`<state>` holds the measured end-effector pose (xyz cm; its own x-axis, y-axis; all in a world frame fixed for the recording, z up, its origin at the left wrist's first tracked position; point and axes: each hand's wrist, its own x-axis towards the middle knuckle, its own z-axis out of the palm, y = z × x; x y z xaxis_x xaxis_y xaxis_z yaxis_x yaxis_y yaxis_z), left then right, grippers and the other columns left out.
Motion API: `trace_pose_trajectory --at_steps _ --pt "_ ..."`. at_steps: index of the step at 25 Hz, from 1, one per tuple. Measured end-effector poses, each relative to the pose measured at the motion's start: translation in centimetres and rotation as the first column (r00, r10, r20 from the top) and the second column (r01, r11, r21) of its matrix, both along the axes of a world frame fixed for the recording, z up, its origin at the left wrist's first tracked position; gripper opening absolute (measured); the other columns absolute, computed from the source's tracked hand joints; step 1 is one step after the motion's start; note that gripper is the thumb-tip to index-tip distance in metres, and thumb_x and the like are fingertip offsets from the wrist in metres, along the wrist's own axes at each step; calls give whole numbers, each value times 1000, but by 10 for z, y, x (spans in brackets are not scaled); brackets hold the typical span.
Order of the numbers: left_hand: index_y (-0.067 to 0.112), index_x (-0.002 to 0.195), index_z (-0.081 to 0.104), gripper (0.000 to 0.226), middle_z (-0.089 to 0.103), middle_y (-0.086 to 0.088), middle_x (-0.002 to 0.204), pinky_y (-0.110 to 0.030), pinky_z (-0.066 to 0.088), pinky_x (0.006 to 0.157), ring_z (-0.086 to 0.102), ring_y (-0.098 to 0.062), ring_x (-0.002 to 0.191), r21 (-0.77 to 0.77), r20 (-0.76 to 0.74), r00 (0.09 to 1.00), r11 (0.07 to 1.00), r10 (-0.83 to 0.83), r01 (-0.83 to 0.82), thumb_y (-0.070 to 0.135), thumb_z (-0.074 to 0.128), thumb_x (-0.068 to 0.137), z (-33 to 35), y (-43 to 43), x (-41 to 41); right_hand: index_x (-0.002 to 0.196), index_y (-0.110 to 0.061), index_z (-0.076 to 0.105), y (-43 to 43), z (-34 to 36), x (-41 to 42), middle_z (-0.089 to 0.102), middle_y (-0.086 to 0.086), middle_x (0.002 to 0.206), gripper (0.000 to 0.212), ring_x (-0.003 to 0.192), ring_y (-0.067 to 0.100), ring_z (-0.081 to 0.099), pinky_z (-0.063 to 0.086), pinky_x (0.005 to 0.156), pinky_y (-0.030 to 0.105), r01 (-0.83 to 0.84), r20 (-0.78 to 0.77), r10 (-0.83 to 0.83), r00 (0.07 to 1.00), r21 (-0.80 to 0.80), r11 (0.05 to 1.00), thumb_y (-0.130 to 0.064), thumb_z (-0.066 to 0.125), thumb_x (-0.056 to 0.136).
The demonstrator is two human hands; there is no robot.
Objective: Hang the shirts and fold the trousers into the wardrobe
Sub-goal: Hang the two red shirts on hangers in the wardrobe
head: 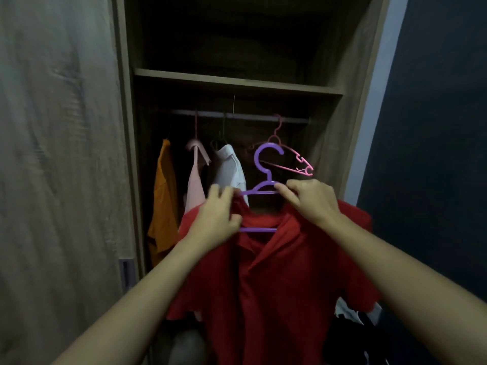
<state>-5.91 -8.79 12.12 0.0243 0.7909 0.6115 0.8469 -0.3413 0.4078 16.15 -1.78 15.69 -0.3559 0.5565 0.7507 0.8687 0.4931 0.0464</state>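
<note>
A soft red polo shirt drapes over a smooth purple plastic hanger with a round hook, held near, before the wood-grain wardrobe. The left hand clutches the red polo shirt at its collar; the right hand pinches the hanger's right arm. Farther in, an orange shirt and a white shirt hang from the thin rail.

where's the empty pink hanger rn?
Head view, right of centre: the pink hanger hangs at the right end of the rail, just behind the purple hanger, right of the white shirt.
</note>
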Motion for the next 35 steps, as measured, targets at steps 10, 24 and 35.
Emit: trace_pose_trajectory --at_steps 10,24,35 --pt "20 86 56 57 61 0 68 -39 45 60 63 -25 71 86 -154 987 996 36 -23 71 34 74 15 -5 -77 90 -31 63 -10 4 2 67 -5 72 54 82 21 66 42 66 30 -54 -166 43 985 -62 997 -71 28 80" --pt "35 93 70 50 72 20 91 -17 52 75 66 5 88 -168 85 980 967 -182 194 72 67 60 53 -25 -146 105 -20 62 1 11 15 69 3 103 25 102 24 62 47 89 48 -260 -396 108 912 -353 899 -37 46 95" --pt "13 103 53 34 63 -17 106 -39 43 73 57 -40 101 6 -243 938 968 247 -253 45 47 92 17 -6 -26 95 -3 58 -13 7 -93 66 14 98 40 95 27 61 42 101 43 -559 -697 -102 709 -645 521 -37 38 98"
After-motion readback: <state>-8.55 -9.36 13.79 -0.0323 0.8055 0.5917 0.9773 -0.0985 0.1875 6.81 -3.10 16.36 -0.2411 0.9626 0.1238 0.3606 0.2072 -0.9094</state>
